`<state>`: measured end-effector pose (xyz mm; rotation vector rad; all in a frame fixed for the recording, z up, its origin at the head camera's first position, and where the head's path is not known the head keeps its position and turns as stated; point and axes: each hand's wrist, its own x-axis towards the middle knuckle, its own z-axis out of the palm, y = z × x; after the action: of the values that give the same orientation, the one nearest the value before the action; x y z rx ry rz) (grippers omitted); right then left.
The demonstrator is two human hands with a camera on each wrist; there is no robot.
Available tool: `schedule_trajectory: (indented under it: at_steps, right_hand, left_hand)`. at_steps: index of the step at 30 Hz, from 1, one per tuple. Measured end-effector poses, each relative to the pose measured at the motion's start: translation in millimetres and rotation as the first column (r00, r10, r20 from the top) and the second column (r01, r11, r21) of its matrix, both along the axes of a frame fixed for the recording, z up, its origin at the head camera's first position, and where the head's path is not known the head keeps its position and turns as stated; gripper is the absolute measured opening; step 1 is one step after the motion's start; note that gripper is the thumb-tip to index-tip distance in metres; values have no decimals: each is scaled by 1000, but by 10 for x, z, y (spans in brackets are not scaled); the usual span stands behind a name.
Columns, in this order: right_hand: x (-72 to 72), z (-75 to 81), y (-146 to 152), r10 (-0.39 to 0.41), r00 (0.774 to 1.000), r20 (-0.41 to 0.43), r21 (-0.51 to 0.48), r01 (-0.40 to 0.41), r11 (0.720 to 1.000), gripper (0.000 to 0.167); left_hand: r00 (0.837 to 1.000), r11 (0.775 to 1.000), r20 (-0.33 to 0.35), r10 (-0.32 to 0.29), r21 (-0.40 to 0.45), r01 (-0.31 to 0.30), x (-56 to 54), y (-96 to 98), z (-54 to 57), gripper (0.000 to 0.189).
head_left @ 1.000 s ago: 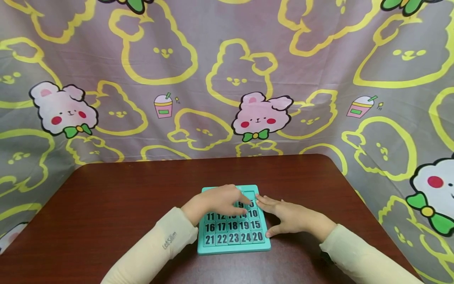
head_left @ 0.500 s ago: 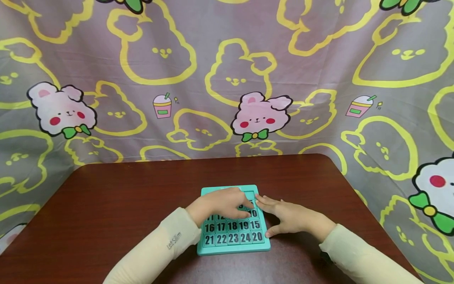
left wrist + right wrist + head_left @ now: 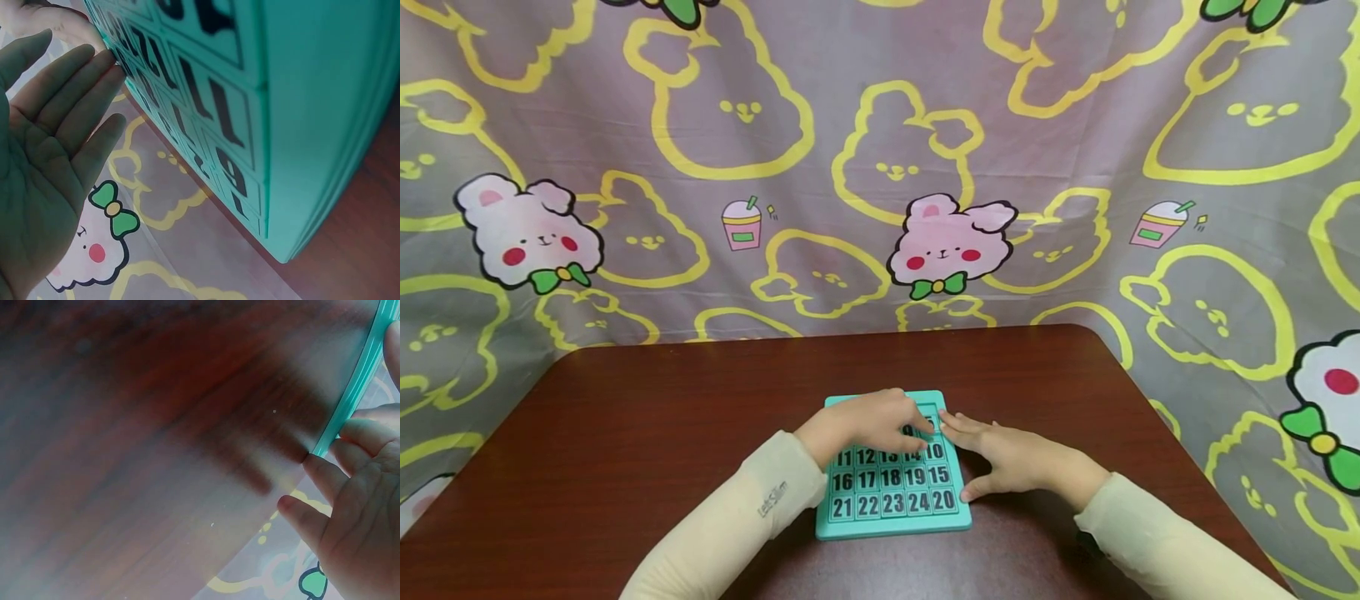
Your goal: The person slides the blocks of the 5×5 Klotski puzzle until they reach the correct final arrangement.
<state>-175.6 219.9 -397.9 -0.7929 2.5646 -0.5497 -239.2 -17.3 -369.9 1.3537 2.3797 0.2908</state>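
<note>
A teal number slide puzzle (image 3: pixel 891 525) lies flat on the table. Rows from 11 to 24 show on its tiles, while much of the upper rows is under my left hand (image 3: pixel 876 423). That hand reaches over from the left, its fingertips at the 5 tile (image 3: pixel 929 423) near the upper right corner. The left wrist view shows its fingers (image 3: pixel 72 94) extended and the palm open. My right hand (image 3: pixel 1018 458) rests against the puzzle's right edge, fingers stretched forward and thumb lower down. In the right wrist view, its fingers (image 3: pixel 325 478) touch the teal rim.
The dark red-brown table (image 3: pixel 685 417) surrounds the puzzle. A grey curtain (image 3: pixel 820 192) with yellow outlines and cartoon rabbits hangs behind the table and along both sides.
The 5 tile sits farther up in the right column than a second ago, with my left fingertips moving along it. My right hand stays at the edge.
</note>
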Motion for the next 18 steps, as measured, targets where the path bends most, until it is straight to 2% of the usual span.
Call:
schedule_trajectory:
  at_steps: [5, 13, 18]
  right_hand:
    - [7, -2, 4, -5, 1000, 6, 0, 5, 1000, 96]
    - [9, -1, 2, 3, 1000, 1, 4, -3, 1000, 96]
    - [4, 1, -1, 7, 1000, -2, 5, -7, 1000, 95]
  left_hand:
    - [1000, 1000, 17, 13, -7, -13, -38, 6, 6, 40]
    - [1000, 1000, -6, 20, 2, -20, -124, -11, -26, 40]
    - [1000, 999, 19, 16, 31, -16, -176, -26, -39, 38]
